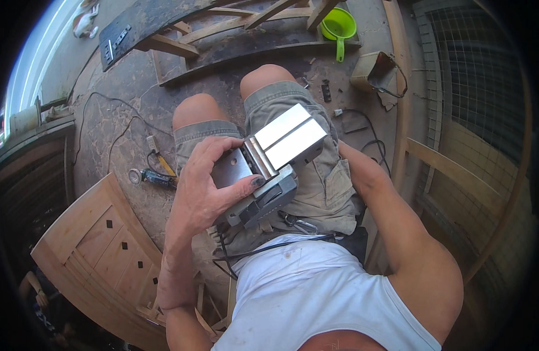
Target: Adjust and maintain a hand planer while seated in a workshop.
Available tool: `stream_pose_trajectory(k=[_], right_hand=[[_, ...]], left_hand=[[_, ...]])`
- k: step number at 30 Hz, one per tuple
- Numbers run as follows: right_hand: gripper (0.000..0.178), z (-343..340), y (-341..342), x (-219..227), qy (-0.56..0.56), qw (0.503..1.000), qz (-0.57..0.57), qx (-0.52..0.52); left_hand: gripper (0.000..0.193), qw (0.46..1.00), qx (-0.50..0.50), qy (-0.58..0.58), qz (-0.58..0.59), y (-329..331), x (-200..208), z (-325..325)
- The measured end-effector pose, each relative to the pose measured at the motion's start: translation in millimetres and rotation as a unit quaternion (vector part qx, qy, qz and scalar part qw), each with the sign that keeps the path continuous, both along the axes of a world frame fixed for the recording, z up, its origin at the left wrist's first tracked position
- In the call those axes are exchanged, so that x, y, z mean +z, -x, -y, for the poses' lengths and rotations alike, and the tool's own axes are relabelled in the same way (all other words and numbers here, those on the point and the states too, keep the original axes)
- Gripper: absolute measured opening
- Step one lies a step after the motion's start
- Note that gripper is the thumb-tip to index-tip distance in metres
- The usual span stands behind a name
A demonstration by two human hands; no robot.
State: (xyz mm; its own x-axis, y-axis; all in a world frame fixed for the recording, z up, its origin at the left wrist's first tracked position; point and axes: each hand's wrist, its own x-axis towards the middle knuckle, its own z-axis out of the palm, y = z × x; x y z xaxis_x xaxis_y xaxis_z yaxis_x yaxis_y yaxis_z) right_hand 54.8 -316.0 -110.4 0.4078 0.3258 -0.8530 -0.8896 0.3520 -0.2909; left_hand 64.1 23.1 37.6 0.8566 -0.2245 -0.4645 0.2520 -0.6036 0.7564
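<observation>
Power planer [275, 161] sole-up across the lap, slanted over the grey-green shorts [322, 193]. Left grip [200, 190] grasping it: fingers on one edge of the smaller plate [229, 169], thumb on the opposite edge near the gap. Right grip: hidden; right forearm [363, 169] passes out of sight beside the thigh, so cannot tell whether it holds anything.

Handling (judged, not measured): likely heavy and rigid, plates hard and probably slippery. Best hold: the grey housing [274, 196], or the plate's outer edges; keep fingertips clear of the gap, where a blade may sit.

Appearance: larger plate [293, 140] bright, almost mirror-like, split lengthwise by one dark groove. Smaller plate duller, with a round hole. Between them, a bronze-toned strip. Housing angular; underside in shadow, details unclear.
</observation>
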Motion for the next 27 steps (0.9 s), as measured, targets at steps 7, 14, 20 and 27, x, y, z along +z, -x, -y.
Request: stream_pose_trajectory(k=[7, 14, 20, 27], right_hand=[[0.046, 17.3, -19.1, -244.3, 0.4, 0.763, 0.32, 0.394], [0.044, 41.6, -11.8, -198.0, 0.366, 0.857, 0.263, 0.25], [0.037, 75.7, -14.4, -136.5, 0.348, 0.874, 0.285, 0.183], [0.036, 161.2, -88.0, -184.8, 0.447, 0.855, 0.253, 0.067]], left_hand=[[0.096, 0.995, 0.071, 0.016, -0.065, 15.5, 3.5, 10.9], [0.086, 0.999, 0.035, 0.019, 0.024, 34.8, -2.6, 15.0], [0.088, 0.998, 0.044, 0.012, 0.05, 28.5, -11.9, 16.7], [0.067, 0.976, 0.158, 0.145, -0.034, 36.7, -14.6, 15.7]])
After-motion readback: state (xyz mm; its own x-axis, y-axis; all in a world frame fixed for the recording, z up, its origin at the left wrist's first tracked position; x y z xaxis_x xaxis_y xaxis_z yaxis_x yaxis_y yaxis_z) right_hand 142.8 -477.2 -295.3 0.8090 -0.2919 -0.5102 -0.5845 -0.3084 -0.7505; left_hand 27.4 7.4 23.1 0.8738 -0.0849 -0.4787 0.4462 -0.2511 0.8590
